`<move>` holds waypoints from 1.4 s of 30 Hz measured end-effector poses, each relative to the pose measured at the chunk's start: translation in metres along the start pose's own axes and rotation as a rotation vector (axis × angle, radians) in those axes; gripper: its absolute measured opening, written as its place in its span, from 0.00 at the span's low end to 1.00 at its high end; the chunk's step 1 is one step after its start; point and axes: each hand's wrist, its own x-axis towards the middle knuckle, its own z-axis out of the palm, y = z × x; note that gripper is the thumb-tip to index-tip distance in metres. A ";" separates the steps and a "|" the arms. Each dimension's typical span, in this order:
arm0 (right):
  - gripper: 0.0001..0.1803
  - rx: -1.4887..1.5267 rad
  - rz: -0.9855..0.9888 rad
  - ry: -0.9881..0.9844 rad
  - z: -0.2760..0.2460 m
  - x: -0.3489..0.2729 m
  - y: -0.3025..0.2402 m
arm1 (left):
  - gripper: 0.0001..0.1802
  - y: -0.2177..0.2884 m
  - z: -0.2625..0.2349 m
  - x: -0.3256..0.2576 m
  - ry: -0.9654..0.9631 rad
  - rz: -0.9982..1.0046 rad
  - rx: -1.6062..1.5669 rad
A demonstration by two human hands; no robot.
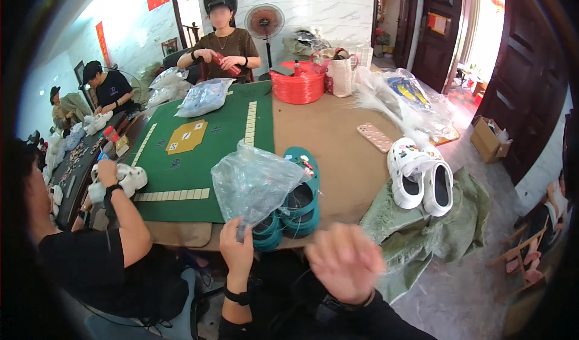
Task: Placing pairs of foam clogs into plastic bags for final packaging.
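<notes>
At the table [338,132], pinching in nearer left hand [237,248] a forward-spread clear bag [256,180]; cannot tell grip in blurred right hand [345,263].

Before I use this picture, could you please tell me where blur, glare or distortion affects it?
In the head view, the wearer's bare right hand is blurred; the bare left hand looks sharper; the clear crinkled plastic bag carries pale reflections; the tall dark-brown door bends near the blackened rim.
</notes>
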 end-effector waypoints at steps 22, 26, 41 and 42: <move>0.25 -0.375 -0.951 -0.411 0.076 -0.015 -0.042 | 0.15 0.002 0.003 0.002 0.025 0.080 0.105; 0.26 -0.386 -0.987 -0.434 0.067 -0.008 -0.041 | 0.14 0.029 0.001 0.023 -0.066 0.354 0.316; 0.23 -2.452 -0.051 -0.188 -0.129 0.029 0.098 | 0.12 -0.010 -0.046 0.046 0.530 -0.199 -0.462; 0.22 -2.243 0.067 -0.367 -0.132 0.029 0.094 | 0.12 -0.017 -0.051 0.052 0.623 -0.173 -0.454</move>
